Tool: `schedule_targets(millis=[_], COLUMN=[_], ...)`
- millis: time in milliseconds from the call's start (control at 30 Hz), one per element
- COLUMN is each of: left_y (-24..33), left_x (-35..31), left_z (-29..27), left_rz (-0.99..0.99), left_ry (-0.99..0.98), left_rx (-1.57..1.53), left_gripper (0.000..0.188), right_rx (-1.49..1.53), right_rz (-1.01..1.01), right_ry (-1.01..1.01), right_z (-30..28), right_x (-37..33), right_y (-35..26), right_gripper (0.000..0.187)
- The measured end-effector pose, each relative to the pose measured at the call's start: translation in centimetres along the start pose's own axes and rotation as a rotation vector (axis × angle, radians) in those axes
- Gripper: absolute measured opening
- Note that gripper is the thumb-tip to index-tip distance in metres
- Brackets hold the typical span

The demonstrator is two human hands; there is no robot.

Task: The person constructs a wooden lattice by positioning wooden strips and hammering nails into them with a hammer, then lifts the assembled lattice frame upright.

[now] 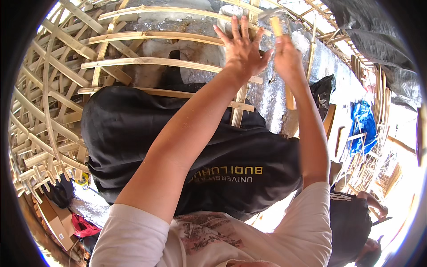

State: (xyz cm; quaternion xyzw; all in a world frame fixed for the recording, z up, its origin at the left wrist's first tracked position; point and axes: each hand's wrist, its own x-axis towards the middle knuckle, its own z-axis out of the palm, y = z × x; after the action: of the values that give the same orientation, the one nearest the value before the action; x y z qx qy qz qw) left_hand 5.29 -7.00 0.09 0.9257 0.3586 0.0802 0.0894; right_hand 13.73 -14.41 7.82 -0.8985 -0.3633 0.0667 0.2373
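Note:
My left hand (243, 52) lies with its fingers spread over the right end of a bamboo lattice frame, next to an upright strip (238, 110). Close to its right, my right hand (288, 58) is closed around the wooden handle of a hammer (276, 26). The hammer's metal head is raised just beyond the left hand's fingertips. Several bamboo slats (158, 36) run crosswise from the left towards the left hand. No nail can be made out under either hand.
Black cloth (133, 120) covers my lap beneath the frame. Woven bamboo lattice (49, 84) fills the left side. Silver foil sheeting (322, 55) lies beyond the hammer. A blue cloth or bag (362, 127) is at the right. Another person in black shorts (349, 218) is at lower right.

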Motion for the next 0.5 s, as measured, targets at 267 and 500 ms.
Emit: schedule_targets(millis=[267,500], left_y=[0.1,0.4], left_x=[0.0,0.1], left_z=[0.2,0.4], left_rz=[0.007,0.016], left_ry=[0.001,0.024], left_rx=[-0.027,-0.025], left_gripper=[0.069,0.069], right_rx=[0.051,-0.03], right_rz=[0.048,-0.136], right_ry=[-0.092,0.039], right_z=[-0.8,-0.6], right_x=[0.1,-0.1], right_y=[-0.5,0.3], right_gripper=[0.027,0.025])
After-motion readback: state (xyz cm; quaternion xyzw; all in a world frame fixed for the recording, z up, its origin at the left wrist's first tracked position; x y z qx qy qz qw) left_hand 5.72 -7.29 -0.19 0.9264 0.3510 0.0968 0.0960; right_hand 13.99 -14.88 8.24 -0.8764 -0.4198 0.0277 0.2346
